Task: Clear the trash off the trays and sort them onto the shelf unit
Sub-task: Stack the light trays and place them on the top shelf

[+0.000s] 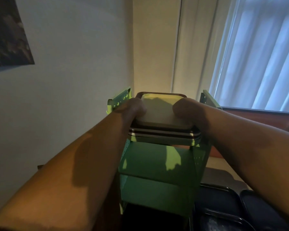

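Observation:
A stack of trays [160, 112] sits on the top level of a green metal shelf unit [158, 165]. The top tray is pale and bare, and dark and light rims show beneath it. My left hand [132, 110] grips the stack's left edge, thumb on top. The right edge is held by my right hand [188, 112] in the same way. Both forearms reach forward from the bottom of the view. The fingers under the stack are hidden.
Lower green shelves stand below the stack. Dark trays [223, 202] lie at the bottom right on a surface. A brown table edge [257, 117] runs along the right. White walls, a dark poster [7, 34] and window blinds [260, 52] are behind.

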A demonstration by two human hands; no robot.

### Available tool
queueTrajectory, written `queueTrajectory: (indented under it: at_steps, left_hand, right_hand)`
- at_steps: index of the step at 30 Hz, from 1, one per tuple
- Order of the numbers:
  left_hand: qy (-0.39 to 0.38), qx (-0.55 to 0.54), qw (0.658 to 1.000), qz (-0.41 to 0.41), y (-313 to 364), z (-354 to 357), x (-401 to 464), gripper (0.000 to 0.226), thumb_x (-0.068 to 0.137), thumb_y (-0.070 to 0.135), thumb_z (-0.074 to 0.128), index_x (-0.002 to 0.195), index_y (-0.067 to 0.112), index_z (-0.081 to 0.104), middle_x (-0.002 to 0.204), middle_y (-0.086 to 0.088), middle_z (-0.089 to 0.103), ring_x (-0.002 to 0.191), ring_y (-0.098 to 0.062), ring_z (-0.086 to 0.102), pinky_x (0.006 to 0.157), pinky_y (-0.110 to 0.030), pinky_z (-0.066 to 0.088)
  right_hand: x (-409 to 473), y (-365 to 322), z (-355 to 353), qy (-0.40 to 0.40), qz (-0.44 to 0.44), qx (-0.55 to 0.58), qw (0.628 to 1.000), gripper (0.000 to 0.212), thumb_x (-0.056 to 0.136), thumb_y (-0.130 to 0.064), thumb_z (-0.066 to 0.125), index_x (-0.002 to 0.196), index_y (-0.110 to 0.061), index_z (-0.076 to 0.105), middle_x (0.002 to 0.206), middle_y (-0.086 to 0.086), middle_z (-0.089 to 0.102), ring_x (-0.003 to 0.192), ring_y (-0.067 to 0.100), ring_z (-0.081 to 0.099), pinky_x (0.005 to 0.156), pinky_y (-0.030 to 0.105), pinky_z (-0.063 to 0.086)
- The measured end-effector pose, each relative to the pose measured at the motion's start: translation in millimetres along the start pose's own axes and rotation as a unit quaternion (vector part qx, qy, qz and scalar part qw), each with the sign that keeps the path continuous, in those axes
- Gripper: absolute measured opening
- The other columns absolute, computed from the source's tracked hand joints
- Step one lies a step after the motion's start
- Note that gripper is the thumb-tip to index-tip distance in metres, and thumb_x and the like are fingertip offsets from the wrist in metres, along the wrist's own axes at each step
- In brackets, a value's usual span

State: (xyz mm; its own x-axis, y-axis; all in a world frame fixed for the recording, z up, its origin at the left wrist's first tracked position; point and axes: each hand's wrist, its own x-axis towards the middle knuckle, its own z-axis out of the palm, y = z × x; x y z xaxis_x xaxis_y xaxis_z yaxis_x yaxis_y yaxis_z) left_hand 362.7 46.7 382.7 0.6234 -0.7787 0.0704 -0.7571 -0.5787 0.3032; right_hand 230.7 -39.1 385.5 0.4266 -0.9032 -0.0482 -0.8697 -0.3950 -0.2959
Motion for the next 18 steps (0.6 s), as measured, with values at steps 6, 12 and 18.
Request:
queueTrajectory:
  at_steps: [6,12,18]
  left_hand:
    - [0.01,-0.002,0.999,0.033,4,-11,-9,0.039,0.104,0.017,0.043,0.136,-0.003,0.053,0.135,-0.021,0.06,0.118,-0.03,0.059,0.091,-0.035,0.044]
    - [0.083,-0.199,0.967,0.136,54,-52,-26,0.046,0.098,0.005,0.048,0.144,0.003,0.05,0.149,-0.016,0.051,0.136,-0.031,0.049,0.11,-0.035,0.039]
    - [0.133,-0.276,0.904,0.297,132,-54,-63,0.04,0.101,0.001,0.042,0.138,0.002,0.057,0.139,-0.015,0.061,0.128,-0.026,0.058,0.106,-0.023,0.041]
  right_hand:
    - [-11,-2,-4,0.067,-0.019,0.005,0.998,0.042,0.093,-0.026,0.052,0.131,-0.007,0.054,0.126,0.017,0.052,0.11,0.037,0.053,0.083,0.045,0.046]
    - [-41,9,-37,0.18,-0.152,0.117,0.965,0.041,0.096,-0.01,0.061,0.136,-0.003,0.056,0.138,0.016,0.059,0.117,0.031,0.061,0.094,0.035,0.053]
    - [-79,81,-83,0.254,-0.173,0.176,0.935,0.061,0.097,0.002,0.045,0.155,-0.014,0.038,0.16,0.01,0.037,0.146,0.026,0.037,0.104,0.019,0.028]
